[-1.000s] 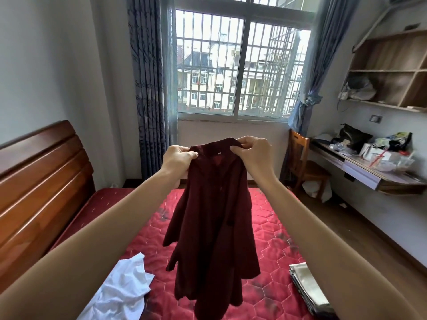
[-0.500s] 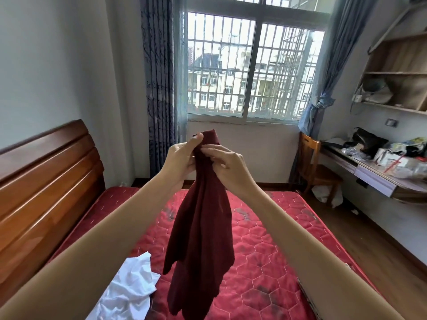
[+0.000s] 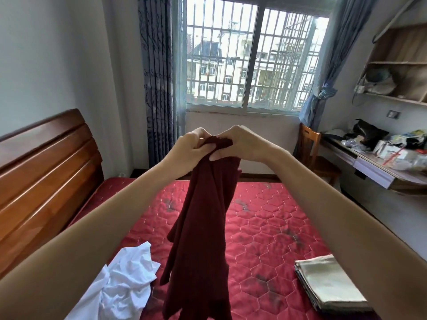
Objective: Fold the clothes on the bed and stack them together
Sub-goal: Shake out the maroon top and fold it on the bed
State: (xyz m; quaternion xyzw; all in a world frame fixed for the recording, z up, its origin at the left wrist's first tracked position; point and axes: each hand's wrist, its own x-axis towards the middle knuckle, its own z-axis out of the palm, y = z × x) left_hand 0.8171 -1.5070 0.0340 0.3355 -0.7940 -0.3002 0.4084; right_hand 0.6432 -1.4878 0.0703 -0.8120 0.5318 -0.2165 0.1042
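Both hands, left hand and right hand, pinch the maroon garment at its top together, letting it hang folded lengthwise above the bed.

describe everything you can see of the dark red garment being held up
The dark red garment is a soft, matte, maroon fabric, unfolded and bunched lengthwise into a narrow hanging drape with long vertical creases. Its top edge is gathered between the left hand and the right hand, which pinch it close together. It hangs in the air over the red quilted bed, its lower end running out of the bottom of the frame. What kind of garment it is cannot be told.
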